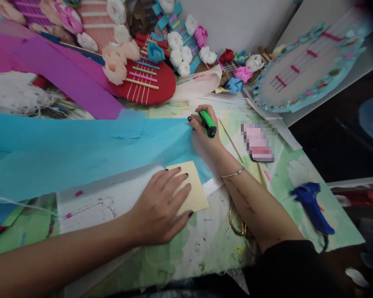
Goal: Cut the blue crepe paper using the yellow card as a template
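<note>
A person's right hand [207, 140] holds a green utility knife [208, 124] in curled fingers [195, 123] near the right end of thin blue paper [81, 153] on a paint-smeared desk [214, 236]; the left hand [161, 203], fingers spread, rests on a pale yellow card [198, 194].

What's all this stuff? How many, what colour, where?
Yellow paper: one, pale yellow, centre
Green tool: one, mostly green, centre
Blue paper: count unclear, light blue, left to centre
White sheet: one, white, partly under blue paper
Loose stick: at least one, tan, centre right
Blurred thing: one, pinkish, right
Glue gun: one, blue, table's right
Scissors, seemingly: one, gold, front right
Red board: one, red, back centre
Paper flowers: many, mixed colours, back
Purple paper: count unclear, purple, back left
White string: one tangle, white, back left
Oval craft: one, pale blue, back right
Table: one, patchy green, underneath
Left hand: one, dark nails, on yellow paper
Right hand: one, dark nails, holding green tool
</note>
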Available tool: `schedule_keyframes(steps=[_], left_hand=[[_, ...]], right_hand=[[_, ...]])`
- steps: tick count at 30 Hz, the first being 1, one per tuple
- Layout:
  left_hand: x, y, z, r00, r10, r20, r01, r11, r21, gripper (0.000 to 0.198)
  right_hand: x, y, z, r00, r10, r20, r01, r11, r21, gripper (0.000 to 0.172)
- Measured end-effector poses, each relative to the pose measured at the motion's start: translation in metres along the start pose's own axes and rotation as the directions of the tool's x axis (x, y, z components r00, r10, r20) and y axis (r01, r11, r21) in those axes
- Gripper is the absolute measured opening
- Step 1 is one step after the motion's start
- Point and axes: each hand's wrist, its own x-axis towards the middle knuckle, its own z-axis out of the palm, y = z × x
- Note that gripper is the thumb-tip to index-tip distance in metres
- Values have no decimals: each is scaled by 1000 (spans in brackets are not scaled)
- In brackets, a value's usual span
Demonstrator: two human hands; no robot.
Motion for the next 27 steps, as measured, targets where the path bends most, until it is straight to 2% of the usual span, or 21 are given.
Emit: schedule_keyframes(steps=[2, 3, 5, 8, 10, 12, 14, 15, 16, 17, 18, 20, 23, 24, 25, 26, 27], left_hand=[[4, -11, -6, 997, -69, -14, 70, 995, 74, 22], [6, -17, -8, 994, -112, 15, 109, 986, 127, 21], [10, -27, -13, 971, -206, 120, 171, 953, 248, 26], [9, -35, -20, 912, -326, 249, 219, 900, 377, 26], [7, -36, -31, 892, -336, 302, 220, 907, 360, 27], [8, -37, -48, 890, -303, 341, 228, 943, 241, 29], [15, -45, -69, 890, -294, 348, 276, 956, 100, 33], [21, -54, -79, 878, -325, 350, 318, 945, 81, 32], [28, -66, -87, 865, -371, 337, 346, 929, 136, 30], [36, -83, -92, 827, -468, 311, 396, 878, 267, 27], [43, -103, -94, 772, -576, 270, 442, 790, 424, 24], [52, -150, -90, 721, -650, 239, 479, 717, 506, 24], [52, -218, -74, 642, -719, 265, 520, 663, 539, 27], [48, -236, -70, 626, -731, 270, 535, 655, 533, 29], [44, -251, -67, 629, -730, 268, 545, 660, 517, 31], [40, -263, -67, 644, -721, 255, 555, 670, 492, 31], [36, -272, -67, 676, -699, 233, 559, 693, 456, 31]], right_hand=[[-1, 0, 3, 997, 20, -81, -15, 997, 71, 33], [-1, -1, 4, 993, 32, -111, -19, 994, 112, 33], [0, -2, 5, 989, 63, -136, -38, 983, 178, 31], [1, -2, 2, 981, 130, -143, -99, 974, 205, 29], [2, 1, -1, 976, 158, -148, -129, 974, 188, 28], [3, 6, -5, 975, 164, -149, -137, 974, 180, 29], [4, 10, -6, 975, 167, -148, -140, 974, 176, 30], [4, 11, -6, 974, 172, -148, -145, 974, 176, 30], [4, 11, -5, 972, 179, -150, -152, 972, 178, 31], [4, 10, -4, 970, 185, -155, -156, 971, 180, 31], [3, 9, -3, 969, 187, -161, -157, 971, 182, 30], [1, 5, -1, 968, 184, -172, -152, 971, 187, 29], [-1, -1, 0, 966, 185, -180, -153, 972, 179, 28], [-2, -2, -1, 965, 186, -183, -156, 973, 170, 28], [-2, -3, -1, 965, 185, -186, -157, 975, 159, 28], [-2, -3, -2, 965, 182, -187, -155, 977, 148, 28], [-2, -3, -2, 966, 177, -187, -152, 979, 138, 28]])
